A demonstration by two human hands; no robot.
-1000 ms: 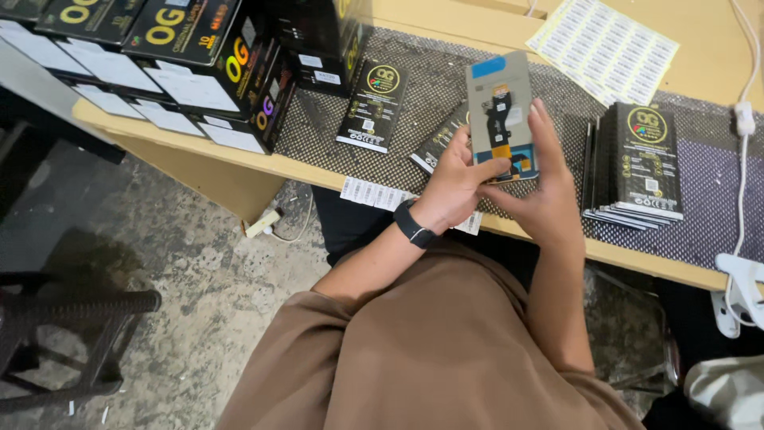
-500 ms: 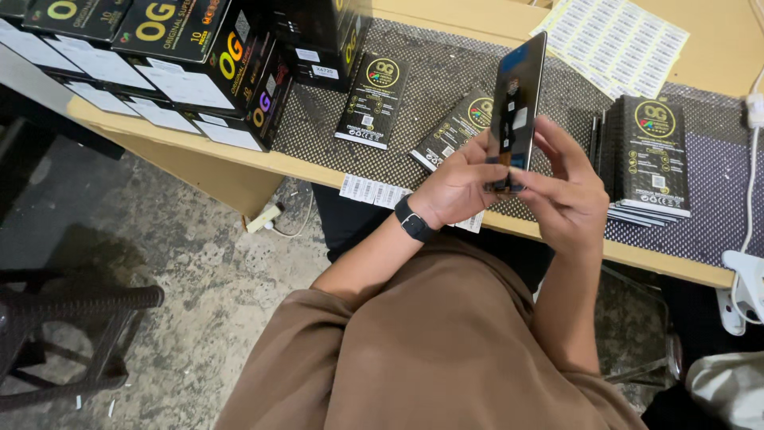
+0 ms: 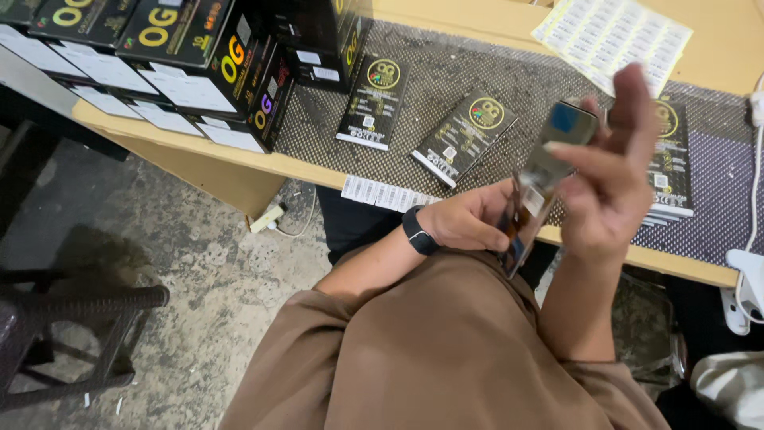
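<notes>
The left hand (image 3: 469,221) pinches the lower end of a slim flat packet (image 3: 539,185), held tilted above the table's front edge, while the right hand (image 3: 613,183) steadies its upper part with fingers half spread — the motion blur hides the exact grip. It looks light, stiff and glossy, so likely slippery, best taken by its narrow edges. Two like black packets (image 3: 374,102) lie flat on the patterned mat (image 3: 509,80), a stack of them (image 3: 668,171) sits behind the right hand — count unclear — and one label sheet (image 3: 613,36) lies beyond.
</notes>
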